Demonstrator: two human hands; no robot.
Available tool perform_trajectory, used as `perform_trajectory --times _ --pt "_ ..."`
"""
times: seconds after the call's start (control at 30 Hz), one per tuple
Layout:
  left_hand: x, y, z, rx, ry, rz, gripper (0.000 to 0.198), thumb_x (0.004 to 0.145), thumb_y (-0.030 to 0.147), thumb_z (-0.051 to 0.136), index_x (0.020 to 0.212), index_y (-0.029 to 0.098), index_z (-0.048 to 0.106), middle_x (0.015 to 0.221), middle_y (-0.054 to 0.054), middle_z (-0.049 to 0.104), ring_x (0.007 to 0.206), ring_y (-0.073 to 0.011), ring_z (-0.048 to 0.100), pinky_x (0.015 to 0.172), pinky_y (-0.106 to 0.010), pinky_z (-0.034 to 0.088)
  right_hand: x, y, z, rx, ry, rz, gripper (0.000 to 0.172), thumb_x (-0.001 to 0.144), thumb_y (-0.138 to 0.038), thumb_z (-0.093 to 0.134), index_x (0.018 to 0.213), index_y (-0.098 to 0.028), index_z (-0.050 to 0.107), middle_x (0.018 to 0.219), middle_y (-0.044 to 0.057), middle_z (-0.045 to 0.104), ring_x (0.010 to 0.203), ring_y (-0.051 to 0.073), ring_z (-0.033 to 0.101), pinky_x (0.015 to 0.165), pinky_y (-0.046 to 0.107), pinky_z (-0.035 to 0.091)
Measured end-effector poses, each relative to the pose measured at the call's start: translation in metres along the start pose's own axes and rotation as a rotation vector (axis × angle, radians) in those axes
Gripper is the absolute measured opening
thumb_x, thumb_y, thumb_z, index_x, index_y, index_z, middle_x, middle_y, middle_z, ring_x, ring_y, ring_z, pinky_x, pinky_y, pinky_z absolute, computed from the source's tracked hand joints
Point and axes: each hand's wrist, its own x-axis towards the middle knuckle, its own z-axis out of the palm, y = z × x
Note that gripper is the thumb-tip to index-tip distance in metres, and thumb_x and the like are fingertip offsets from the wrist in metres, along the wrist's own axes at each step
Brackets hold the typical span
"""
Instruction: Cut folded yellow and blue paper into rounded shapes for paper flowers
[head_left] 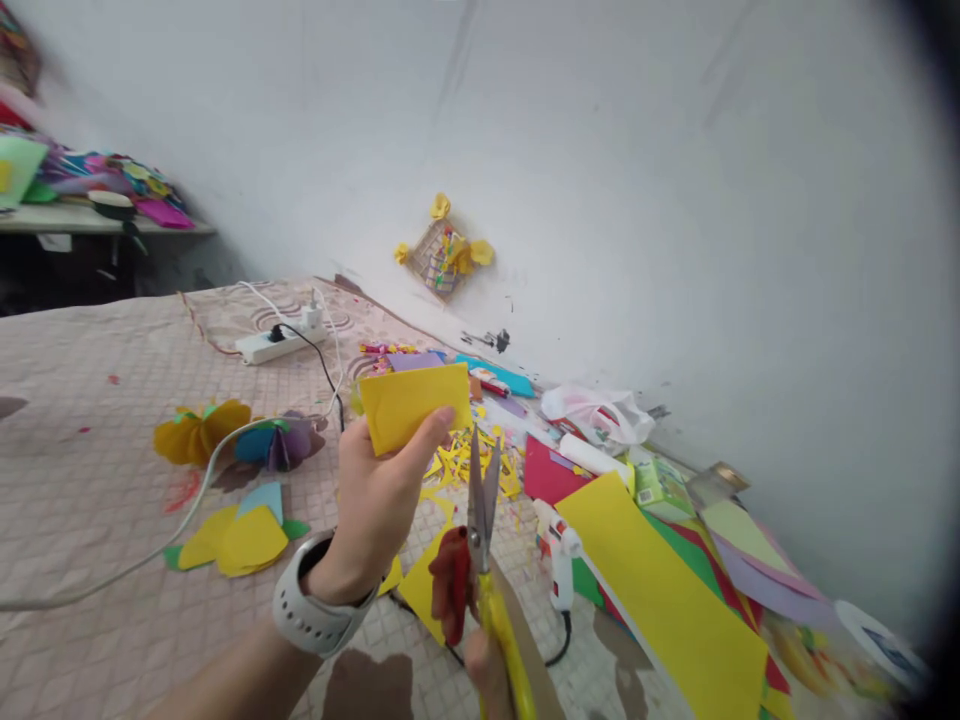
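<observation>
My left hand [386,490], with a watch on its wrist, pinches a folded piece of yellow paper [409,395] with the thumb lying across its front. To the right and lower, my right hand [480,640] grips a pair of scissors [481,500] with one red and one yellow handle. The scissor blades point up and stand slightly apart, close to the paper's lower right corner. No contact between blades and paper shows. Yellow paper scraps [480,460] lie on the table behind the blades.
Right of my hands lie a glue gun [559,560] and a long yellow sheet [667,600] over coloured sheets. Paper pompoms [201,432], cut yellow pieces [251,540] and a white cable cross the left side. A power strip [281,340] sits behind; a decoration [446,255] hangs on the wall.
</observation>
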Motion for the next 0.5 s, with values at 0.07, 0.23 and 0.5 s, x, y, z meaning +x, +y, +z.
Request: perform_trajectory --times 0.07,0.23,0.5 --pt "0.000 0.001 0.001 0.013 0.014 0.012 0.016 0.076 0.026 0.075 0.066 0.016 0.068 0.063 0.002 0.068 0.061 -0.0112 0.061 0.056 -0.018 0.048 -0.003 0.000 0.002 0.040 -0.009 0.062 0.063 0.084 -0.076 0.036 0.077 -0.020 0.065 0.048 -0.001 0.050 0.043 0.015 0.052 0.034 0.021 0.035" --pt "-0.002 0.006 0.003 0.016 0.011 0.000 0.014 0.077 0.027 0.074 0.069 0.016 0.068 0.066 0.002 0.069 0.063 -0.0122 0.064 0.059 -0.019 0.051 -0.015 -0.018 0.001 0.096 0.055 -0.023 0.058 0.076 -0.076 0.053 0.080 -0.019 0.065 0.049 -0.003 0.052 0.039 0.013 0.049 0.034 0.020 0.035" --pt "-0.004 0.006 0.004 0.085 -0.023 -0.018 0.018 0.079 0.028 0.071 0.065 0.017 0.068 0.064 0.002 0.069 0.061 -0.0119 0.064 0.056 -0.018 0.051 -0.015 -0.019 0.011 0.125 0.187 -0.030 0.053 0.087 -0.068 0.043 0.071 -0.021 0.063 0.047 -0.002 0.048 0.038 0.012 0.045 0.033 0.020 0.036"
